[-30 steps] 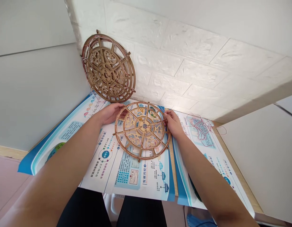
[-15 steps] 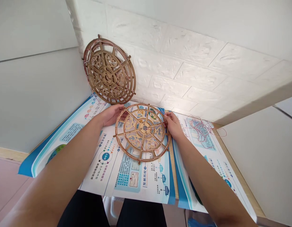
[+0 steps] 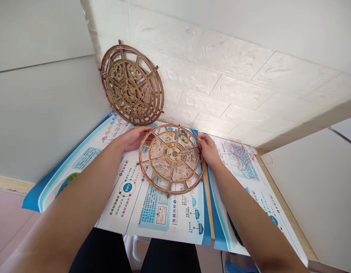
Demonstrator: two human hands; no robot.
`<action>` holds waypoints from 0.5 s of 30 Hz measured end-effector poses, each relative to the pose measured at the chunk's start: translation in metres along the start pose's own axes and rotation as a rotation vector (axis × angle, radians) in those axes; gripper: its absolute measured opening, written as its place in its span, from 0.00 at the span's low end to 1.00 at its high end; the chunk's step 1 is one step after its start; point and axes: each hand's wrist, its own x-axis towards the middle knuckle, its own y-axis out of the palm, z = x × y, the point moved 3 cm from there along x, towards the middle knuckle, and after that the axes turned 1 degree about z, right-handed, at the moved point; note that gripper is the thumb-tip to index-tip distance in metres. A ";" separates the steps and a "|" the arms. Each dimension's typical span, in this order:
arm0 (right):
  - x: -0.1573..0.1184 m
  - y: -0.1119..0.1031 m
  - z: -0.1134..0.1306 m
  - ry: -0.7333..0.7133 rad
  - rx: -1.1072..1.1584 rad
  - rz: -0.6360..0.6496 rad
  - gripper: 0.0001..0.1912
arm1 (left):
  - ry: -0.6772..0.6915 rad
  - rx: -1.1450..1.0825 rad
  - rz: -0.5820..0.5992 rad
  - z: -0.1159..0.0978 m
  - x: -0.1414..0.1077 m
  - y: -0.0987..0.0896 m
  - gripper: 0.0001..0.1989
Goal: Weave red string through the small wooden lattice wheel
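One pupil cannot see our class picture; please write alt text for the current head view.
A right hand grips a round openwork frame, with the left hand at its opposite edge, partly hidden. Printed sheets lie beneath; similar latticework leans by a white wall, and tangled wire lies to the right.

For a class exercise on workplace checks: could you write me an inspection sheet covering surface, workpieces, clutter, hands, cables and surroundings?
Surface: wooden tabletop, largely covered by printed posters; bare wood shows between them.
Workpieces: round openwork frame strung with thin wire, between the hands; similar darker frames lean at the back left, exact number unclear.
Clutter: tangle of reddish wire on the right.
Hands: left hand at the frame's left rim, fingers partly hidden; right hand closed at its right rim.
Cables: dark cord below the table edge.
Surroundings: white brick-pattern wall behind, pale panels either side.
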 end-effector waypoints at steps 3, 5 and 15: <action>0.001 0.000 -0.002 0.001 0.002 -0.001 0.18 | -0.001 0.003 0.009 0.000 0.002 -0.003 0.15; 0.001 -0.001 -0.002 -0.002 0.002 0.000 0.18 | 0.006 -0.003 0.014 0.000 0.002 -0.004 0.14; 0.001 0.000 -0.002 -0.012 0.005 0.008 0.19 | -0.001 0.002 -0.011 0.001 0.001 -0.002 0.16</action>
